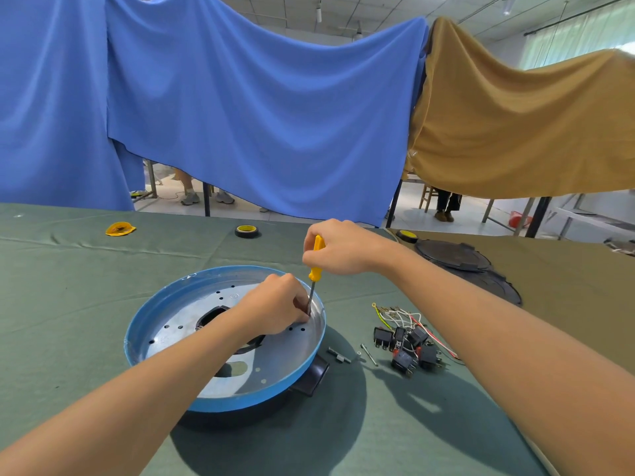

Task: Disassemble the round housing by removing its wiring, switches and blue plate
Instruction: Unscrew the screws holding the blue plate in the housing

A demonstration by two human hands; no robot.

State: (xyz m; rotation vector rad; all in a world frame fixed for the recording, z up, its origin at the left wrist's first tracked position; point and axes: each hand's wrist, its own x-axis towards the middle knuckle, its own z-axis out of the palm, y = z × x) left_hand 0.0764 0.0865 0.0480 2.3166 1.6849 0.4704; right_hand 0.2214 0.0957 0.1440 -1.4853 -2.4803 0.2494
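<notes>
Right hand [340, 247] gripping a yellow screwdriver [314, 271] over the blue plate [134, 328], a slip could jab the left hand [275, 304], fingers curled at the tip, hold unclear.

hands 2: left hand [278, 305], right hand [340, 247] | screwdriver [315, 261] 1 | blue plate [156, 310] 1 | tape rolls [246, 231] 2 | switches [429, 356] ~5, tangled | loose metal bits [369, 354] 3 | yellow scrap [119, 229] 1

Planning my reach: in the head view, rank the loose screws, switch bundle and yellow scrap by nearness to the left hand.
From the left hand:
1. loose screws, just right of the blue plate
2. switch bundle, farther right
3. yellow scrap, far back left
</notes>
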